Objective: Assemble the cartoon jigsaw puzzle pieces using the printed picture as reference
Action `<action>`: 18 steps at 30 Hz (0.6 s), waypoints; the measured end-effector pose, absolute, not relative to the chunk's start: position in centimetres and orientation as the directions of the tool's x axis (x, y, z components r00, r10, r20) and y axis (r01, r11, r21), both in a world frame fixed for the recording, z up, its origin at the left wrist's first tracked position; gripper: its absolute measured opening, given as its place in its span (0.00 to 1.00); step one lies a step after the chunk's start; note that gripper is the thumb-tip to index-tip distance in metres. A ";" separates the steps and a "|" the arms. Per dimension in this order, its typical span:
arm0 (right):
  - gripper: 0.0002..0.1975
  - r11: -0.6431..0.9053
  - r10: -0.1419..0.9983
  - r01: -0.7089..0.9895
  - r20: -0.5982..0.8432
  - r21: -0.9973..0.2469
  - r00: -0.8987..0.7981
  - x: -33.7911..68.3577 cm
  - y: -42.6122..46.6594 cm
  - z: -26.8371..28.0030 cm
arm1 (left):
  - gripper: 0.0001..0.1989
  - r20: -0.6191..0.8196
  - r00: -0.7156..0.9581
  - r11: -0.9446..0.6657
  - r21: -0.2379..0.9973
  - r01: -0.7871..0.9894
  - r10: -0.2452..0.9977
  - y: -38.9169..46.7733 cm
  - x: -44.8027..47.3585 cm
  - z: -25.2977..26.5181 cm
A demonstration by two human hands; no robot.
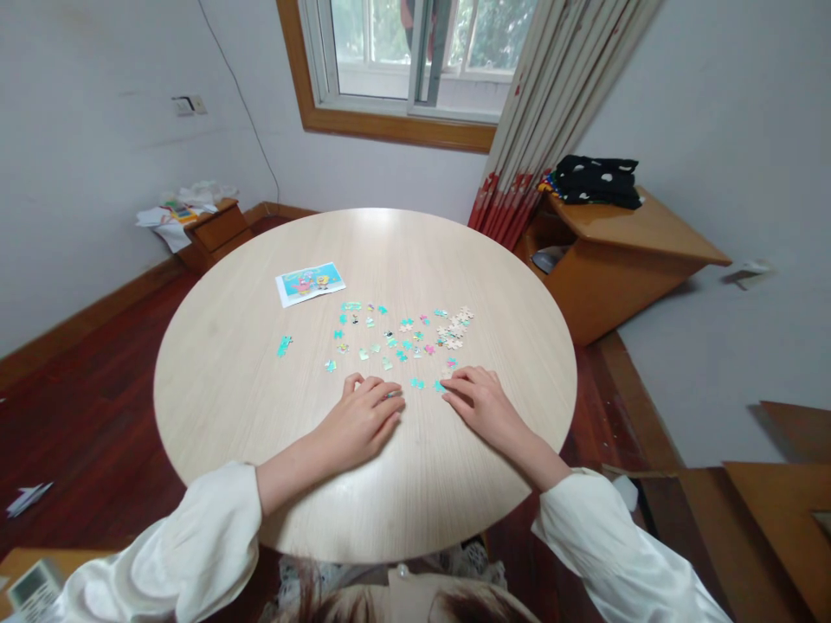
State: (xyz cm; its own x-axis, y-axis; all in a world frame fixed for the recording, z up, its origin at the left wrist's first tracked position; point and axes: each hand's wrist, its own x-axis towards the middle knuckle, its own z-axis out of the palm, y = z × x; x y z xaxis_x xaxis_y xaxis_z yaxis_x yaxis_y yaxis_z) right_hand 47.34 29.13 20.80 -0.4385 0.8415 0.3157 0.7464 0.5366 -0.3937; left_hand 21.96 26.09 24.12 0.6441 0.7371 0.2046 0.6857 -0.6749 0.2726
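Small jigsaw puzzle pieces [402, 356] lie loosely across the middle of a round, pale wooden table [227, 407], mostly teal, with a few pink or yellow. My left hand [367, 415] rests on the tabletop, thumb apart and fingers bent over a puzzle piece [391, 395] that they partly hide. On the right, my right hand [481, 405] has its fingertips at the edge of a teal puzzle piece [440, 387]. Another teal piece [417, 383] lies between the two hands. A picture card [310, 284] with cartoon figures lies farther back on the left.
A cluster of pale, face-down pieces [460, 324] sits at the right of the spread. Joined-looking teal pieces [284, 346] lie apart on the left. A wooden cabinet [623, 251] with dark cloth stands beyond the right edge, and a small cabinet [217, 232] at the back left.
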 end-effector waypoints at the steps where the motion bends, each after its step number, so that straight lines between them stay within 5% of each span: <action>1: 0.08 0.540 0.838 0.747 0.326 -0.387 -0.437 47.2 29.0 20.6 | 0.14 0.192 0.639 -0.666 0.269 0.696 0.745 26.3 22.4 24.3; 9: 0.09 0.561 0.822 0.745 0.349 -0.362 -0.450 47.9 28.3 20.8 | 0.17 0.046 0.670 -0.661 0.226 0.716 0.741 27.0 25.4 24.2; 18: 0.10 0.520 0.847 0.762 0.347 -0.387 -0.402 49.9 34.4 21.2 | 0.12 0.106 0.657 -0.662 0.221 0.716 0.746 29.4 25.7 25.0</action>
State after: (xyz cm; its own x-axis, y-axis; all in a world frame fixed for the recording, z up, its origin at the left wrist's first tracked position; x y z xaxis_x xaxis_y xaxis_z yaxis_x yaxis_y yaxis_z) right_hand 49.85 34.39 21.19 -0.4017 0.8474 0.3473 0.7617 0.5197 -0.3869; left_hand 25.67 29.37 25.04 0.6574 0.7461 0.1057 0.7160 -0.6622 0.2209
